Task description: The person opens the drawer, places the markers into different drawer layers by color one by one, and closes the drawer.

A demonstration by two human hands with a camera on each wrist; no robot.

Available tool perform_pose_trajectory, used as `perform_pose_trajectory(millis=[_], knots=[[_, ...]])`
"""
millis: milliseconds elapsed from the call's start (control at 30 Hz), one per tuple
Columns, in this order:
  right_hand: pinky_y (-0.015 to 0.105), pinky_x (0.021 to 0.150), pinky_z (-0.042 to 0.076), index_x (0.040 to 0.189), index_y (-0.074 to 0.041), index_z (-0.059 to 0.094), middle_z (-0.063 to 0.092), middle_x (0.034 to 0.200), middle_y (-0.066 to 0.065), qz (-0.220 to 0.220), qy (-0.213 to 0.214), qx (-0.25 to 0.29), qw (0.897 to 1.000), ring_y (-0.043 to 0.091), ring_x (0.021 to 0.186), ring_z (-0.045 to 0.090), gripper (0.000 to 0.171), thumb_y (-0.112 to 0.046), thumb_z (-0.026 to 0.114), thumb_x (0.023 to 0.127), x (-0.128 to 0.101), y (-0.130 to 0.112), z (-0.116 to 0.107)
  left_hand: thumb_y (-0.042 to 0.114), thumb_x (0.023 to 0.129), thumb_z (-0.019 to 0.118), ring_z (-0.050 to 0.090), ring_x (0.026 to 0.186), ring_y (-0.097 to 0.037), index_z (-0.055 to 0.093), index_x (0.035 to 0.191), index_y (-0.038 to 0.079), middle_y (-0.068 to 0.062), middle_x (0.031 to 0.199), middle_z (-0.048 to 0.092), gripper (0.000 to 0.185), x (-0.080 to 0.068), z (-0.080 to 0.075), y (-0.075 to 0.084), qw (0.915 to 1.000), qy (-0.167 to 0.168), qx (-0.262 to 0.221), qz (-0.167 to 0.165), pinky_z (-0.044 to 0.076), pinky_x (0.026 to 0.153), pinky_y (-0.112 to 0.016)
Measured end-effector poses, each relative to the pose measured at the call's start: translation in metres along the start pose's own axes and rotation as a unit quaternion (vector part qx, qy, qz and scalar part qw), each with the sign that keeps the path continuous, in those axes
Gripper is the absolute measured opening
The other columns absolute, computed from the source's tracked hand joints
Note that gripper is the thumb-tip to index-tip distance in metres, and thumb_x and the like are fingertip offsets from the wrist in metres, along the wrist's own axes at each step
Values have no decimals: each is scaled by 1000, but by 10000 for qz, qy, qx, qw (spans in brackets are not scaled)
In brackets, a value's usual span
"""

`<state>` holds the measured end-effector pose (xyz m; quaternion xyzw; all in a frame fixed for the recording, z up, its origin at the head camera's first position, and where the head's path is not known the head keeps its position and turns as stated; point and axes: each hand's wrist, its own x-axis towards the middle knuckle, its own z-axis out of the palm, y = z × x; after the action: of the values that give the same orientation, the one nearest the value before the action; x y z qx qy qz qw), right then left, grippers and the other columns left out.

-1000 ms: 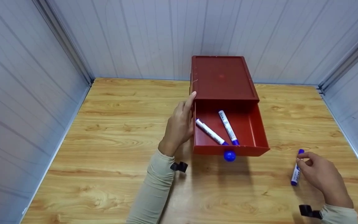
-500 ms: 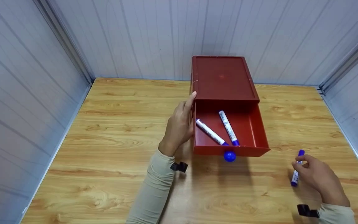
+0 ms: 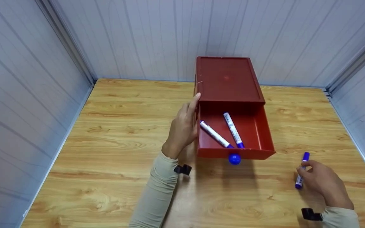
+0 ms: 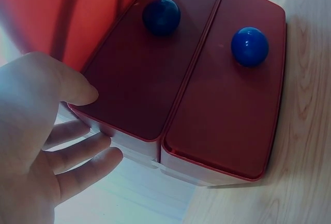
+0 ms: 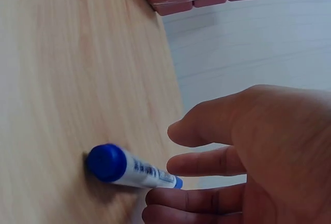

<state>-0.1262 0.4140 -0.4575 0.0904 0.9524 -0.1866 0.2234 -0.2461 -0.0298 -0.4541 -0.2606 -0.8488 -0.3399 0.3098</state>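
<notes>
1. This looks like a small recording booth or test cell, not a home.
2. Pale ribbed wall panels (image 3: 138, 34) close it on three sides, joined by metal corner strips (image 3: 65, 41).
3. A plain wood-grain counter (image 3: 112, 152) fills the floor of the booth.
4. On it stand only a red drawer box (image 3: 228, 79) and some blue markers (image 3: 301, 171).

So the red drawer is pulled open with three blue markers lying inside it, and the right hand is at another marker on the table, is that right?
Not quite: the open drawer holds two markers, not three, as the head view shows. The rest stands: the right hand is at another marker on the table.
</notes>
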Motion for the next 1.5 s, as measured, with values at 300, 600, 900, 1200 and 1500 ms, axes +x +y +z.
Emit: perform_pose_trajectory(millis=[300,600,900,1200,1500], knots=[[59,79,48,136,9,50,59,123,33,-82,119,-177,9997,51,106,58,66,-47,50,100,2,-4,4,11,94,64,56,90,-24,26,158,20,-14,113,58,75,-1,1,0,10000,45,41,7,54,70,-39],[50,69,48,131,5,55,66,104,21,-102,311,-235,9992,35,88,62,58,-42,59,97,3,-4,7,3,92,62,56,92,-24,27,158,21,-12,113,58,77,0,1,0,10000,74,-18,-42,53,69,-40],[44,64,47,130,4,57,65,109,26,-55,321,-364,9988,28,80,61,59,-43,63,95,4,-7,11,0,90,64,56,89,-24,27,158,21,-13,112,58,80,1,0,1,10000,75,-28,-56,53,67,-39],[44,63,47,132,5,55,64,108,27,14,119,-434,9990,29,81,61,61,-42,64,95,6,-11,7,9,96,63,58,91,-23,30,157,21,-14,115,59,71,1,0,0,9999,114,-108,9,54,71,-39],[45,66,48,133,4,52,64,103,24,-130,159,-379,9991,29,83,61,55,-33,65,95,8,-6,7,11,96,63,58,92,-23,28,157,20,-14,117,59,71,1,0,0,9999,111,-110,37,54,70,-37]])
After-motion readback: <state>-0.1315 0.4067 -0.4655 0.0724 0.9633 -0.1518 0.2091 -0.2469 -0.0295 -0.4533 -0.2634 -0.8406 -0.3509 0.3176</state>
